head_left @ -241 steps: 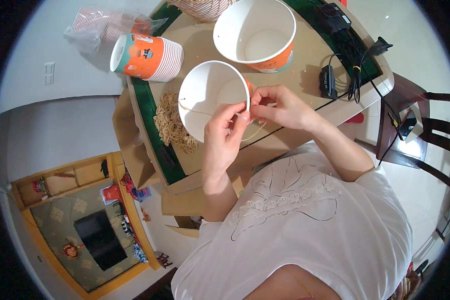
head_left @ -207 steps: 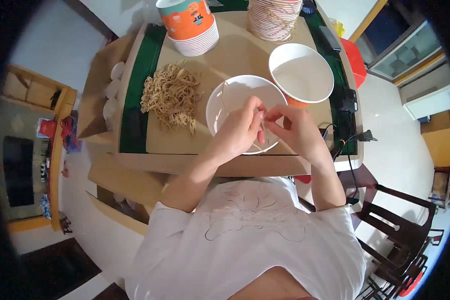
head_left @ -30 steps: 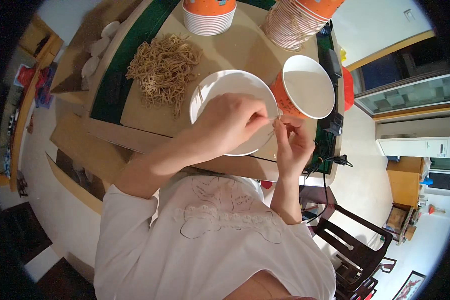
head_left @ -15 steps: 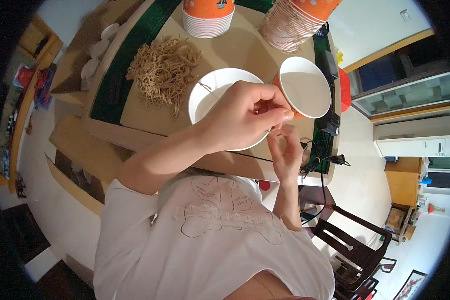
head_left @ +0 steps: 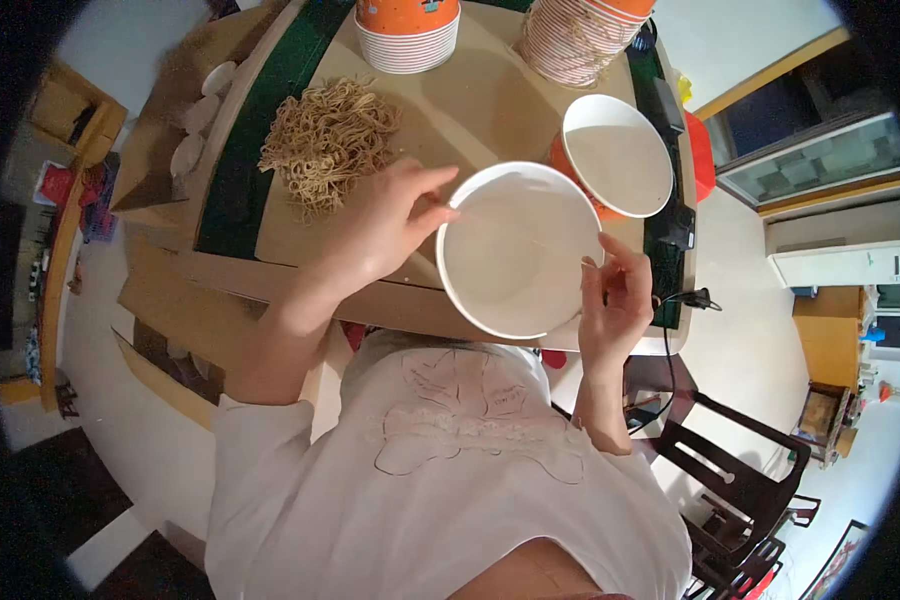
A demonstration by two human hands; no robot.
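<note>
A white-lined paper bowl (head_left: 510,270) stands at the table's front edge, partly jutting past it, with its mouth facing me. My right hand (head_left: 615,300) pinches its right rim, thumb over the inside and fingers at the edge. At the left rim my left hand (head_left: 395,215) is open, thumb and forefinger apart, the thumb tip at or just beside the rim. Whether it touches cannot be told. A faint thin strand seems to cross the bowl's inside. Left of it lies a tangled heap of tan string (head_left: 332,140).
Behind to the right sits another orange paper bowl (head_left: 618,155). Stacked orange bowls (head_left: 408,45) stand at the back, beside a second stack (head_left: 570,45) with tan strings around it. Black cables and a plug (head_left: 703,298) hang at the right edge. A cardboard box (head_left: 160,140) stands left.
The hands were together over the bowl, fingers pinched; now they are apart at either side. The bowl has shifted right and nearer to me. The left hand has opened.
</note>
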